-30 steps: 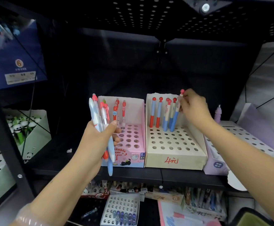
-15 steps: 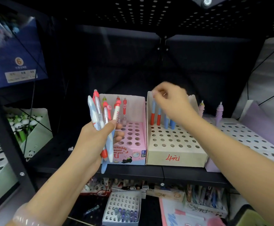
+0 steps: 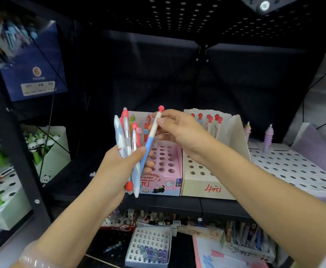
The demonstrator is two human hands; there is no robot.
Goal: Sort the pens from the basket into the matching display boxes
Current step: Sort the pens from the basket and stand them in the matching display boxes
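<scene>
**penshelf_newbie:** So how far along does this sort look? Basket isn't in view at all.

**stockroom_sam:** Partway, I'd guess. The cream cardboard box with the red scribble on its front already has a row of red-capped pens standing at its 12 o'clock edge, and most of its punched holes are empty. The pink eraser-pen box just beside it, at its 9 o'clock, has a few orange-topped pens at the back. Plenty left: the left hand grips a bundle of pens, fingers curled round it, thumb across the front.

**penshelf_newbie:** And the right?

**stockroom_sam:** The right hand pinches the upper end of a blue-and-white pen with a round red knob, its lower end tucked in with the bundle. I'd say it matches the cream box.

**penshelf_newbie:** Materials?

**stockroom_sam:** Slim glossy plastic barrels, matte card boxes with round holes, black perforated metal shelf.
</scene>
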